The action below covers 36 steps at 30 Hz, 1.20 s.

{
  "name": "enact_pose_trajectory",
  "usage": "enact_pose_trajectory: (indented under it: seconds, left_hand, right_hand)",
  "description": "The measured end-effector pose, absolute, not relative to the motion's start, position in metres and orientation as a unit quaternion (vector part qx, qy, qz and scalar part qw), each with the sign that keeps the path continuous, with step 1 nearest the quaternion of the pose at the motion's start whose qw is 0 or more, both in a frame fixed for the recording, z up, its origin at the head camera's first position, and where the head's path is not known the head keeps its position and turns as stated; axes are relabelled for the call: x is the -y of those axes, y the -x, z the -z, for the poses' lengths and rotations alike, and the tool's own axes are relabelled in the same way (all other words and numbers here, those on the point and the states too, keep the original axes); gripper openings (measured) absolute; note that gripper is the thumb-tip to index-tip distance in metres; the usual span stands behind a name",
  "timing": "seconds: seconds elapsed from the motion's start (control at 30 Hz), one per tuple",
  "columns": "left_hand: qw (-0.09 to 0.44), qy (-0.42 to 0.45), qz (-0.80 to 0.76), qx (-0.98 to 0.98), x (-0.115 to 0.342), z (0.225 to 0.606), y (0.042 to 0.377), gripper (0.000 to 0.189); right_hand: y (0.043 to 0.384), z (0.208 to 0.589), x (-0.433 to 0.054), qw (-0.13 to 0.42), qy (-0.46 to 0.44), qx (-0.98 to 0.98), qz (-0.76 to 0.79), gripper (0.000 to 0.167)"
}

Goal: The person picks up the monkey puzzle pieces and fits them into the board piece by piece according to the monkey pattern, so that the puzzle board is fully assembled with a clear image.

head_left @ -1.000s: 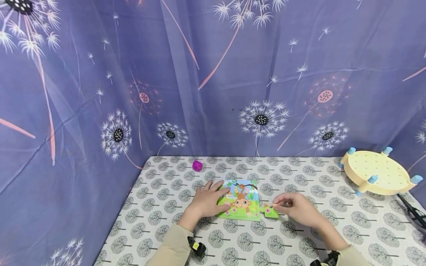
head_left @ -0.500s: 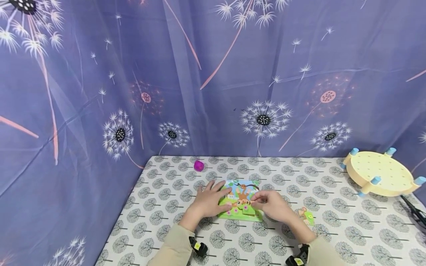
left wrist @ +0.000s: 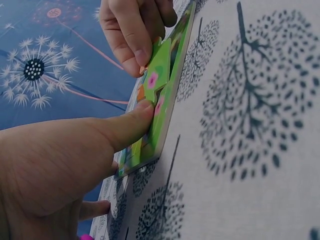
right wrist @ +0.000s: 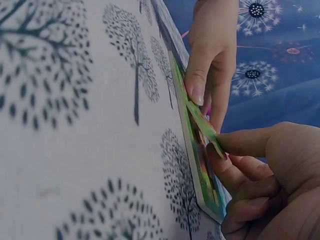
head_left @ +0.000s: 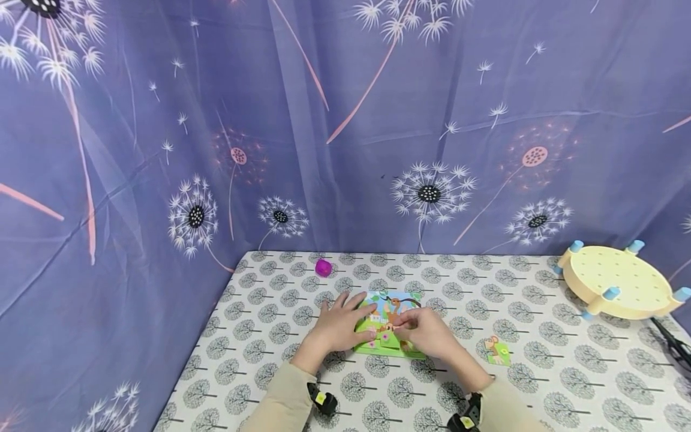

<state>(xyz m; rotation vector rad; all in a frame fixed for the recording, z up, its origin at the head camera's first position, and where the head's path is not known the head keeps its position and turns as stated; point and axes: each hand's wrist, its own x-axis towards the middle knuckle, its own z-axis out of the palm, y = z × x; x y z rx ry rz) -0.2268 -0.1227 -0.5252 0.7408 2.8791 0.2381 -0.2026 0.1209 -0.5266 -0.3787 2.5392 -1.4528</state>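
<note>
A square puzzle board [head_left: 405, 296] with a monkey picture lies on the table. My left hand [head_left: 336, 326] rests with spread fingers on its left side, the thumb pressing near the lower edge. My right hand [head_left: 429, 333] pinches a green puzzle piece [left wrist: 160, 67] with a pink flower between thumb and fingertips. In the right wrist view this piece [right wrist: 204, 122] tilts over the board, one end down by the left thumb [right wrist: 197, 92] and the other raised. Another puzzle piece [head_left: 498, 351], green and brown, lies loose on the cloth to the right.
A small purple object [head_left: 323, 267] sits behind the board, toward the back left. At the right edge stands a pale yellow oval thing [head_left: 618, 279] with blue-tipped legs, a black object [head_left: 675, 348] beside it. A purple dandelion curtain [head_left: 351, 180] hangs behind the table.
My right hand has moved left with the puzzle piece, from beside the board to over its lower part. The loose piece at right has come into view. My left hand has stayed put.
</note>
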Motion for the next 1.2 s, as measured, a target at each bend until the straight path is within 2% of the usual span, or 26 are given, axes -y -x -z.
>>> enact_pose_trajectory:
  seconds: [0.27,0.6,0.9,1.2]
  left_hand:
    - [0.082,-0.244,-0.08,-0.963,0.122,0.525,0.227,0.07]
    - [0.082,-0.24,-0.083,-0.964,0.121,0.526,0.227,0.07]
    - [0.075,-0.234,-0.065,-0.967,0.107,0.519,0.221,0.069]
    - [0.059,-0.239,-0.037,-0.969,0.087,0.517,0.216,0.067]
  right_hand:
    - [0.2,0.525,-0.116,0.089,0.127,-0.872,0.465,0.006]
    - [0.202,0.524,-0.134,0.072,0.114,-0.882,0.452,0.014]
    - [0.198,0.523,-0.177,0.038,0.102,-0.894,0.435,0.016]
    - [0.185,0.525,-0.244,0.02,0.078,-0.909,0.41,0.022]
